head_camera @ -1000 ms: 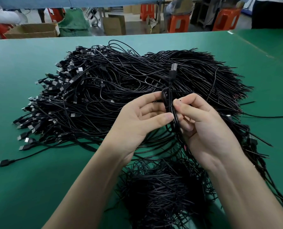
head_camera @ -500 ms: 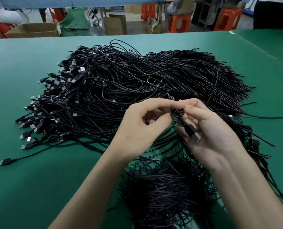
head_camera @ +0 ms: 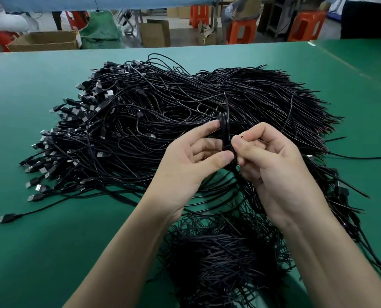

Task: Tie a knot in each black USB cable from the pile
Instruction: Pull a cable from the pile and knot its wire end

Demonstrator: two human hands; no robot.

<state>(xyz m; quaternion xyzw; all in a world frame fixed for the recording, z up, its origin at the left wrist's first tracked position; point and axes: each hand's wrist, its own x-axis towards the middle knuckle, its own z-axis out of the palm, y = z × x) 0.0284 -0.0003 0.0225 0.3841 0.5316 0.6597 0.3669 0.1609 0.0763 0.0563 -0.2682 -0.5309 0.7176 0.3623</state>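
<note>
Cable (head_camera: 224, 127) | black, looped upright | pinched: left hand (head_camera: 191, 161), right hand (head_camera: 272, 165)

No legible text, labels or numbers: none on the pile of black USB cables (head_camera: 163, 112), brown cardboard boxes (head_camera: 45, 41) or orange plastic stools (head_camera: 240, 32).

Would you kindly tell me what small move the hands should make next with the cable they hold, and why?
Probably the right hand should draw its strand away from the left hand to cinch the knot. The black cable stands as a narrow loop between them, the left hand pinching it and the right pinching at its base. Whether the end is through cannot be seen.
</note>
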